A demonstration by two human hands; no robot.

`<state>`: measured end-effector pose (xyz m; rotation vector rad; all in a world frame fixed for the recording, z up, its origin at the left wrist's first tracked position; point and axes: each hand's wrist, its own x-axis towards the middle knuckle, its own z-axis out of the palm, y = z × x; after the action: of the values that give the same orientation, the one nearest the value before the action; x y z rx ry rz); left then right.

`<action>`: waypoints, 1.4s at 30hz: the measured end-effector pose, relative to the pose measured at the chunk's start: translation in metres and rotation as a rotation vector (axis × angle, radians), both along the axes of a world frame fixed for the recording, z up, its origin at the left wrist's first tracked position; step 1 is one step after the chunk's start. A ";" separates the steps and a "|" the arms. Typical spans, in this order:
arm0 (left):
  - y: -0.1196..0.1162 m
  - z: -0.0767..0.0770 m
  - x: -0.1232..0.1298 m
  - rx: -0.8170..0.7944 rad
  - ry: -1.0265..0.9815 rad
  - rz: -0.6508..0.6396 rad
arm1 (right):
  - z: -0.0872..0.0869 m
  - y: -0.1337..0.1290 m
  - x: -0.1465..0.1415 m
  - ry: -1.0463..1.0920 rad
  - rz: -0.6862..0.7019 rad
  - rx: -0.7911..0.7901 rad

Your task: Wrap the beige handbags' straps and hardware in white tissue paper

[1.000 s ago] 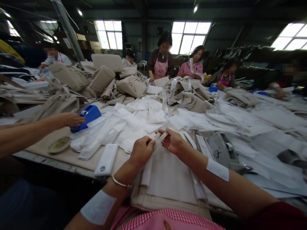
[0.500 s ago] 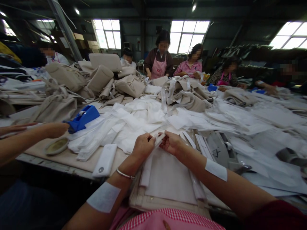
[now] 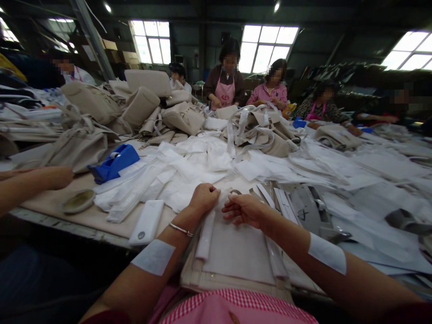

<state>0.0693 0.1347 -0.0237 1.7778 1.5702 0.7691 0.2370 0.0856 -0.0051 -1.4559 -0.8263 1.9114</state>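
Note:
A beige bag [image 3: 243, 256] lies flat before me, with white wrapping along its left strap [image 3: 205, 238] and its right side. Over its upper left edge is my left hand [image 3: 203, 199], fingers closed in a pinch; what they hold, if anything, is too small to tell. My right hand [image 3: 241, 209] hovers over the bag's upper part, thumb and forefinger pressed together near a small loop of strap, the other fingers loosely curled. Whatever is in that pinch cannot be made out. The two hands are a little apart.
A white phone-like device [image 3: 147, 222], a round dish [image 3: 78, 201] and a blue tape dispenser [image 3: 114, 163] are left. A grey dispenser [image 3: 312, 211] stands right. White sheets [image 3: 202, 157] and beige bags [image 3: 184, 118] cover the middle. A neighbour's arm [image 3: 37, 180] reaches in; several people work beyond.
My hands have moved apart, and the white strip between them no longer shows there. The neighbour's hand has drawn back left from the blue dispenser.

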 end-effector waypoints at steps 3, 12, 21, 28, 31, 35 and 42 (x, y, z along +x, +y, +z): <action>0.002 0.005 0.001 -0.088 -0.072 -0.034 | -0.006 -0.005 -0.016 0.067 0.009 -0.017; 0.001 0.005 -0.015 -0.311 -0.413 -0.047 | -0.005 -0.007 -0.037 0.315 -0.317 0.127; 0.005 0.015 -0.010 -0.420 -0.516 -0.065 | -0.003 -0.013 -0.039 0.372 -0.377 -0.047; 0.003 0.017 -0.011 -0.362 -0.540 -0.162 | -0.010 -0.004 -0.049 0.385 -0.341 0.012; -0.013 0.019 -0.022 -0.379 -0.570 -0.202 | -0.002 0.003 -0.042 0.406 -0.360 -0.003; -0.035 0.019 -0.046 -0.456 -0.526 -0.291 | 0.006 0.016 -0.030 0.428 -0.373 -0.009; -0.052 0.014 -0.087 -0.541 -0.501 -0.495 | 0.011 0.035 -0.024 0.458 -0.424 0.046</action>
<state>-0.0177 0.0823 -0.0097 1.3457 0.8462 0.4386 0.2135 0.1209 0.0064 -1.0022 -0.3149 1.7754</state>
